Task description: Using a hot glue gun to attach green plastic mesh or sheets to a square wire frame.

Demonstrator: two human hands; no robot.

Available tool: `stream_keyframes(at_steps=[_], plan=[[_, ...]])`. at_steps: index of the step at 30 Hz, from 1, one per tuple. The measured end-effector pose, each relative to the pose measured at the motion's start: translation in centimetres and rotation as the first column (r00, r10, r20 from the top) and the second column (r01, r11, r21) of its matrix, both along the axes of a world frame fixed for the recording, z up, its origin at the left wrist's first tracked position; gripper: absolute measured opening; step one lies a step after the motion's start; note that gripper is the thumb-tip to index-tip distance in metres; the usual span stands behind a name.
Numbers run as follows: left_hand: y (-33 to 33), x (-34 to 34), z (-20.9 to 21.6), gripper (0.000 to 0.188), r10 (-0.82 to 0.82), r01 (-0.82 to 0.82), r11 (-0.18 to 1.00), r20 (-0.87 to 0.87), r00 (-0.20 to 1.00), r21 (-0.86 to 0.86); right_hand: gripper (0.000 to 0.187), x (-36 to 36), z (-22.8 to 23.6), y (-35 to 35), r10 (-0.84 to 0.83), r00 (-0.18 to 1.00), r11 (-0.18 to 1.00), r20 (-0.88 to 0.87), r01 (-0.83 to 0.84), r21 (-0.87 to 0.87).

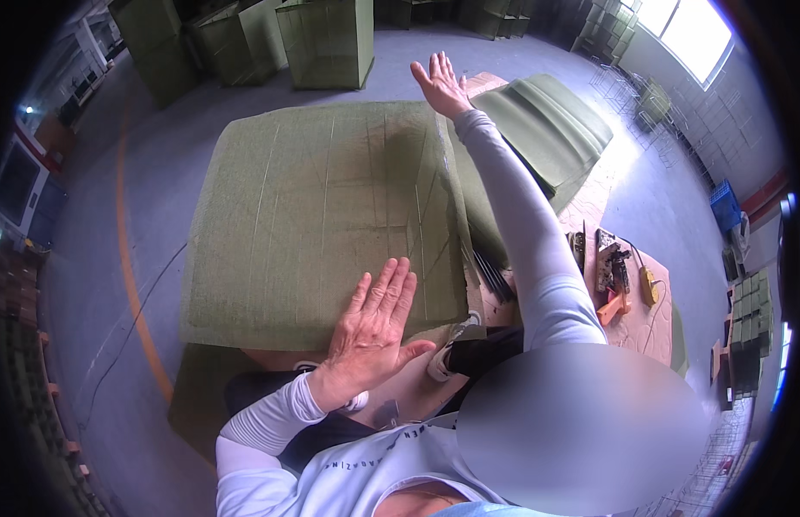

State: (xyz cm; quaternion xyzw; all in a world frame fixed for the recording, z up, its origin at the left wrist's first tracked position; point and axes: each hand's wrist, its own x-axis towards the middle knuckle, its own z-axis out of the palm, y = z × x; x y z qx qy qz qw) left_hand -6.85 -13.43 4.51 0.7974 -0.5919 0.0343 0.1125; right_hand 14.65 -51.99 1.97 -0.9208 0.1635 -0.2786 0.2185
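Observation:
A large rectangular piece covered in green mesh (288, 215) lies before me, with thin straight wires showing through it. My left hand (370, 323) is over its near edge, fingers stretched out and thumb spread to the side. It looks laid flat on the mesh and grips nothing. My right hand (441, 86) reaches to the far right corner of the mesh piece. Its fingers are extended and apart, with nothing in them. Whether the right palm touches the mesh cannot be seen. Several dark rods (495, 277) lie by the right edge of the mesh.
Folded green sheets (542, 121) lie on the table's right part. On the pinkish tabletop (650, 332) are an orange-handled tool (613, 308), a tray of dark small parts (605, 258) and a yellow-handled tool (649, 286). Green mesh boxes (327, 43) stand on the floor beyond.

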Motion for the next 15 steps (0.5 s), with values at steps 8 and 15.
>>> stream_keyframes(at_steps=[8,15], plan=[[-0.3,0.3,-0.6,0.090,0.053,-0.052,0.997,0.016,0.998,-0.059,0.094,-3.3,0.6,1.3,0.045,0.999,0.973,-0.003,-0.043,0.228],[-0.1,-0.3,-1.1,0.088,0.043,-0.040,0.994,0.022,0.999,-0.098,0.077,-15.2,0.7,10.5,0.231,0.932,0.972,-0.277,-0.236,0.016]])
